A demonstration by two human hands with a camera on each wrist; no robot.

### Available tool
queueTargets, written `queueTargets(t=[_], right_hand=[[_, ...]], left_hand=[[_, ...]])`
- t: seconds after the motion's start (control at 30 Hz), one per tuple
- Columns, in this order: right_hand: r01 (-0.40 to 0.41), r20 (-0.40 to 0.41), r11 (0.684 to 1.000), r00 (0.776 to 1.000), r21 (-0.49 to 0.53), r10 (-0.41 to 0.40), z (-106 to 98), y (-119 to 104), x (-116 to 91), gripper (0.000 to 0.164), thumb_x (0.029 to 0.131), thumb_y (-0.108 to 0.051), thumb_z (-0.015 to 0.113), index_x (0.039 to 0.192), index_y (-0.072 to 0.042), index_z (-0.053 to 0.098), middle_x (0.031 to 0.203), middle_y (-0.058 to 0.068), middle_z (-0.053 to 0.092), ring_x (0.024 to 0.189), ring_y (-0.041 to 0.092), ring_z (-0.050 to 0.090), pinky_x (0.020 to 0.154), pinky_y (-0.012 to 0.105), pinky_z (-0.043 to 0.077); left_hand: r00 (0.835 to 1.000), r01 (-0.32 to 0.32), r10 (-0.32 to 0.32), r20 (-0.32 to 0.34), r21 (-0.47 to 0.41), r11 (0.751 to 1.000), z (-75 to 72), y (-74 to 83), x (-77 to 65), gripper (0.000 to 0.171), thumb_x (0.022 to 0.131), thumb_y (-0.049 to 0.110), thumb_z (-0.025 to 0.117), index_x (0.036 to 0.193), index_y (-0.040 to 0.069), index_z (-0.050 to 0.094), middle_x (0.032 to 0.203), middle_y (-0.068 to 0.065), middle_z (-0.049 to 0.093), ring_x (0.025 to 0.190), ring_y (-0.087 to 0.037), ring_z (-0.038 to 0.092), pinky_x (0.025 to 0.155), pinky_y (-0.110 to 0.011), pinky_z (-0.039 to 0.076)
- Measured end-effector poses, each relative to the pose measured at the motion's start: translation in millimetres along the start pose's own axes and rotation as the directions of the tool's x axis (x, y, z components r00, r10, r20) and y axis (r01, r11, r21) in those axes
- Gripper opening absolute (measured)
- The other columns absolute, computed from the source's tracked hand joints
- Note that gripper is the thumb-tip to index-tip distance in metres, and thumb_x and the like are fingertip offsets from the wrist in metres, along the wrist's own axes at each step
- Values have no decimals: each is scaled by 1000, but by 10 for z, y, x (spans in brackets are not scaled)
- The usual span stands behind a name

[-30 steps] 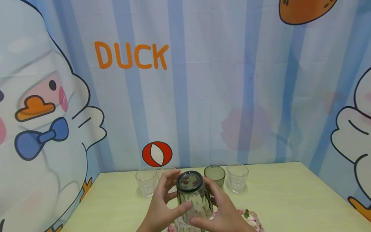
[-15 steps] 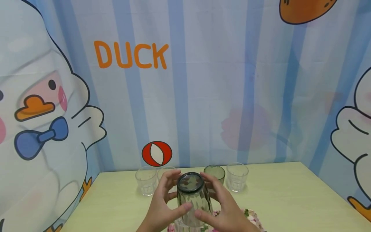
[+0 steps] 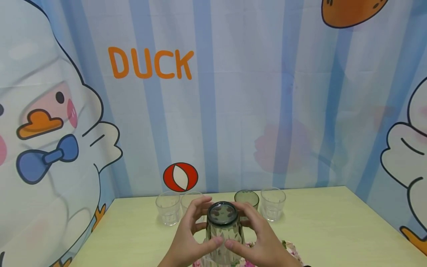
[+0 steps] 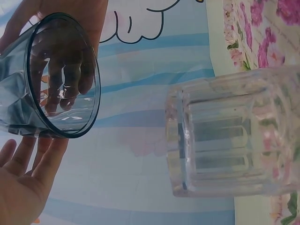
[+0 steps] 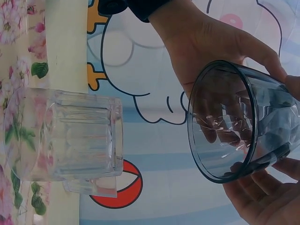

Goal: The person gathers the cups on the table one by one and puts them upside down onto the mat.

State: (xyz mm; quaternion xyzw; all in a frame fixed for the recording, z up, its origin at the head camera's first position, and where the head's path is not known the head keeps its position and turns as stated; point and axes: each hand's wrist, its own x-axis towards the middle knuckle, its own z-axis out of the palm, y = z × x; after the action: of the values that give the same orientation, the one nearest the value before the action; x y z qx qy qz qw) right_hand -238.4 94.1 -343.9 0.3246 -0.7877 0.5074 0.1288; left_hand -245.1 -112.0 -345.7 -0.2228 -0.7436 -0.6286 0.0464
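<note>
Between both hands is a smoky grey-green faceted drinking glass (image 3: 222, 215), upside down with its base on top. My left hand (image 3: 190, 237) holds it from the left, thumb on the near side and fingers behind. My right hand (image 3: 260, 237) grips it likewise from the right, the thumbtips close together. Seen in both wrist views, its open rim points down, above a clear glass (image 4: 220, 136). That clear glass is upside down too, on a floral tray (image 5: 11, 61), and apart from the smoky glass. The hands mostly hide it in the head view.
Toward the back of the pale yellow table (image 3: 327, 218) stand two clear glasses (image 3: 168, 209) on the left. A green-tinted glass (image 3: 247, 198) and a clear glass (image 3: 273, 204) stand at the back right. A duck-print curtain (image 3: 233, 111) hangs behind.
The smoky glass has shifted slightly right and down, both hands with it. My right thumb has moved up along its near side, closer to the left thumb.
</note>
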Motion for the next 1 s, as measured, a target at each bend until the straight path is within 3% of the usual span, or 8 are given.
queueTargets(t=[0.23,0.5,0.73,0.87,1.0], right_hand=[[-5,5,1000,1000,8,5,2,-3,-10,59,88,-14,67,139,-27,42,127,1,58,114,6,58,86,31,58],[-65,-15,998,998,21,66,-1,-40,-9,56,87,-18,69,137,-26,44,125,1,60,111,6,60,85,27,57],[-5,-27,1000,1000,19,6,31,-65,-9,56,85,-20,72,135,-26,46,123,0,60,109,6,61,85,26,58],[22,-9,999,1000,23,-22,46,-81,-12,56,85,-19,72,134,-25,46,124,1,60,111,8,61,85,26,58],[-14,42,999,999,32,12,49,-132,-29,56,86,-22,71,135,-24,44,128,1,58,115,10,59,88,26,57]], left_hand=[[1000,1,-1,13,1,1000,-5,14,-12,65,82,18,73,137,31,39,132,-6,55,114,-7,57,89,-24,53],[999,18,-19,32,22,1000,-26,53,-6,64,82,19,74,135,32,42,135,0,54,118,-13,56,92,-26,53],[999,38,-38,2,47,998,-82,104,-68,64,79,17,78,132,35,47,135,5,54,123,-26,55,96,-40,55],[998,58,-58,-1,64,996,-115,146,-112,58,78,19,79,127,32,52,130,4,58,120,-26,58,94,-38,56],[998,60,-60,-4,89,994,-135,181,-166,55,77,21,80,125,31,55,125,4,61,117,-24,60,92,-32,57]])
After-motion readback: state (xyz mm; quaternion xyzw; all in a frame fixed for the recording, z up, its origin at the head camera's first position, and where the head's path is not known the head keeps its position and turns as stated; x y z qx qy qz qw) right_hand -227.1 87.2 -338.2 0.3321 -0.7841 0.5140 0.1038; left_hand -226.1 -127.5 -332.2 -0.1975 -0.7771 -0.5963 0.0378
